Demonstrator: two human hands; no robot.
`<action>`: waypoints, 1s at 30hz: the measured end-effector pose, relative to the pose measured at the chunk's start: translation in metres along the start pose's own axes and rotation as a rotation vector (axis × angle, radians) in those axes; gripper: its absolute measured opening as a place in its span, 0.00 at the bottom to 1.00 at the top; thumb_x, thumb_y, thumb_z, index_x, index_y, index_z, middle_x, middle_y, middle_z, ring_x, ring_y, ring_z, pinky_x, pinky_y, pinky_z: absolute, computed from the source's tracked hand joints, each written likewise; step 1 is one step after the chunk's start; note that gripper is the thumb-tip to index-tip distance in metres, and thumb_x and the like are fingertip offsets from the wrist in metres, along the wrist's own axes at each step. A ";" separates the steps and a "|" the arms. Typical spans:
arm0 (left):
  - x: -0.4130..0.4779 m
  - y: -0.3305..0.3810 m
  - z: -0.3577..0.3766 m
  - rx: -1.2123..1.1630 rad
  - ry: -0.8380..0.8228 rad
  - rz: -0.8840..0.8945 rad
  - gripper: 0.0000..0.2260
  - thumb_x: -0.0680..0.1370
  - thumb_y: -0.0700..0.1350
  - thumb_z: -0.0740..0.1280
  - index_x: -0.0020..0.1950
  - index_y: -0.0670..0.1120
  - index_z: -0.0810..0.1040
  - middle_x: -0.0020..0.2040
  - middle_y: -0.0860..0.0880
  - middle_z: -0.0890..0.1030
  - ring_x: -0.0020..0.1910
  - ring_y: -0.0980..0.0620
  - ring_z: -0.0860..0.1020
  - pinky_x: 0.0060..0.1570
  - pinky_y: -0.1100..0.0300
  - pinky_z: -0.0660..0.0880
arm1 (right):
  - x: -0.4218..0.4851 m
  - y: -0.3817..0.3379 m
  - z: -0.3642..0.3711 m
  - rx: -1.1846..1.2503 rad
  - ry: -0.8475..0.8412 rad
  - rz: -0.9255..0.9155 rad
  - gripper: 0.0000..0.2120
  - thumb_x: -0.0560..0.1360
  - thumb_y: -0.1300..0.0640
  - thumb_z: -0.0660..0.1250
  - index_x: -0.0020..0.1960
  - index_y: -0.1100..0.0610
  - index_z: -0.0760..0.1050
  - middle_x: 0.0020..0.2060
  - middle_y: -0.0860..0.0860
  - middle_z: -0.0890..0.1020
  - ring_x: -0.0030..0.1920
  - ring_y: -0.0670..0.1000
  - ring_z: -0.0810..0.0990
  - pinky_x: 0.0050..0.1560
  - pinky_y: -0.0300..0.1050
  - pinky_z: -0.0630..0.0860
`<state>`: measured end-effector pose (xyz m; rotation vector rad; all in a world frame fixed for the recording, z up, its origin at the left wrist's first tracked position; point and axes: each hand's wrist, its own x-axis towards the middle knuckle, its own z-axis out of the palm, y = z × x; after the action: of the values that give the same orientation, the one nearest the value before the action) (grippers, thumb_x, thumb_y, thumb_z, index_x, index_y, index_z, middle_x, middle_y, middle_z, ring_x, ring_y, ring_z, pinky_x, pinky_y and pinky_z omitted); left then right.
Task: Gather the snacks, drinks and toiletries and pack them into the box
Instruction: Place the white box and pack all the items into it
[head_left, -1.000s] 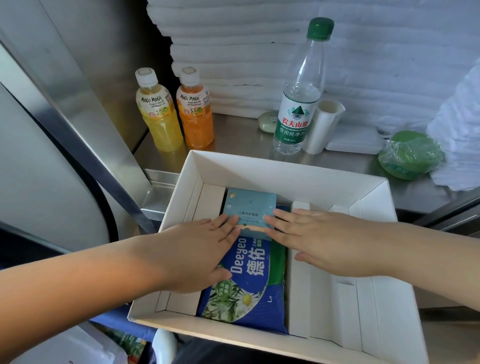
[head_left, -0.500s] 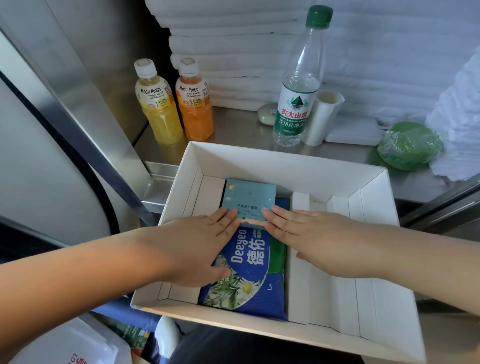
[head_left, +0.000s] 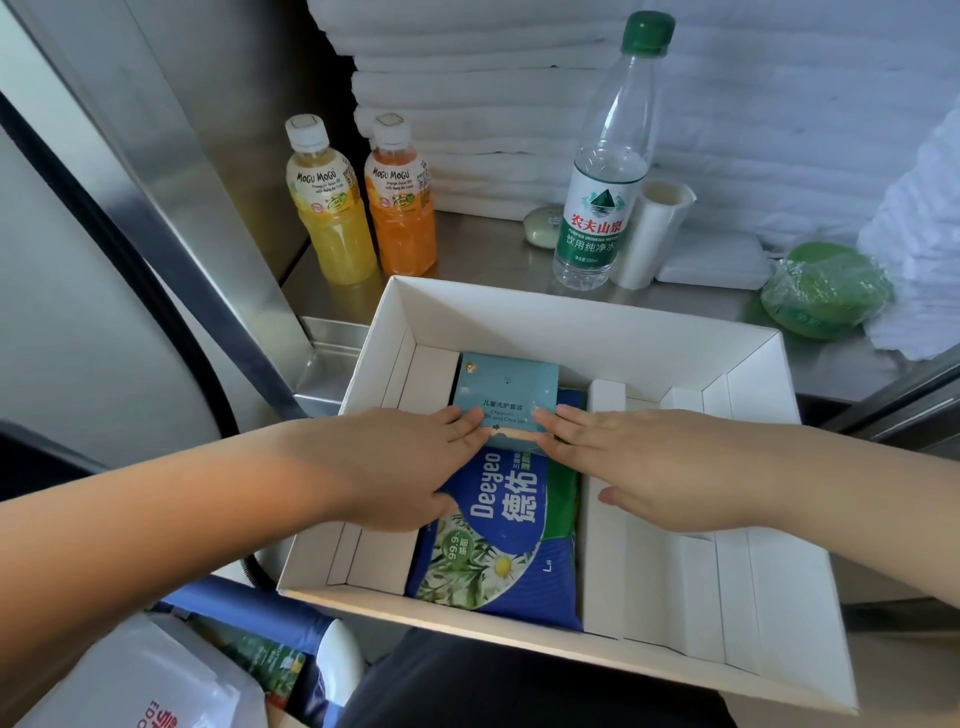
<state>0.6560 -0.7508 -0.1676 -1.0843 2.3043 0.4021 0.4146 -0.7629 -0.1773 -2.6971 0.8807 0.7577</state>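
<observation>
Left edge of frame is a steel panel with a dark strip running diagonally; lower left shows a white bag (head_left: 130, 686) with red print, partly cut off. Upper left centre, two juice bottles stand side by side on the steel counter (head_left: 493, 260): yellow juice bottle (head_left: 330, 208) just left of the orange juice bottle (head_left: 401, 202), both upright with white caps. Centre of frame, the white box (head_left: 545, 317) sits open, with white card dividers inside. In its middle compartment a blue wipes pack (head_left: 498, 535) lies flat, and a small light-blue carton (head_left: 506, 395) rests on the pack's far end. Left hand (head_left: 415, 467) lies flat, fingers together, fingertips touching the carton's left near corner, palm over the pack and left divider. Right hand (head_left: 649, 467) is also flat, fingers extended and close together, tips on the carton's right near corner; neither hand grips anything. Behind the box, upper centre right, a water bottle (head_left: 602, 208) with a green cap stands upright, a small pale soap (head_left: 540, 228) to its left, a white roll (head_left: 654, 234) touching its right. Far right, a green wrapped item (head_left: 826, 291) lies on the counter beside white towels (head_left: 779, 104).
</observation>
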 end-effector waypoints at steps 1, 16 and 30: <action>0.000 0.001 0.000 0.012 0.000 0.002 0.32 0.81 0.57 0.53 0.75 0.50 0.35 0.76 0.53 0.37 0.75 0.57 0.43 0.71 0.56 0.57 | 0.001 -0.002 0.001 -0.012 -0.012 0.015 0.31 0.82 0.54 0.51 0.77 0.53 0.36 0.75 0.50 0.36 0.75 0.48 0.36 0.73 0.42 0.40; 0.017 -0.007 -0.002 -0.034 0.123 -0.003 0.35 0.78 0.63 0.53 0.76 0.51 0.37 0.76 0.48 0.35 0.75 0.52 0.41 0.70 0.58 0.49 | 0.008 0.011 -0.020 0.062 0.008 0.072 0.31 0.81 0.44 0.49 0.77 0.51 0.37 0.75 0.53 0.36 0.75 0.48 0.34 0.72 0.40 0.38; 0.028 -0.015 0.006 -0.032 -0.028 -0.006 0.36 0.76 0.68 0.48 0.71 0.55 0.28 0.72 0.48 0.27 0.72 0.52 0.31 0.66 0.57 0.35 | 0.014 0.014 -0.021 0.006 0.020 0.065 0.29 0.82 0.45 0.50 0.77 0.51 0.41 0.77 0.54 0.40 0.76 0.50 0.38 0.73 0.42 0.40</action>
<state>0.6556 -0.7743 -0.1898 -1.0940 2.2768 0.4502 0.4242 -0.7880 -0.1674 -2.6868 0.9786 0.7405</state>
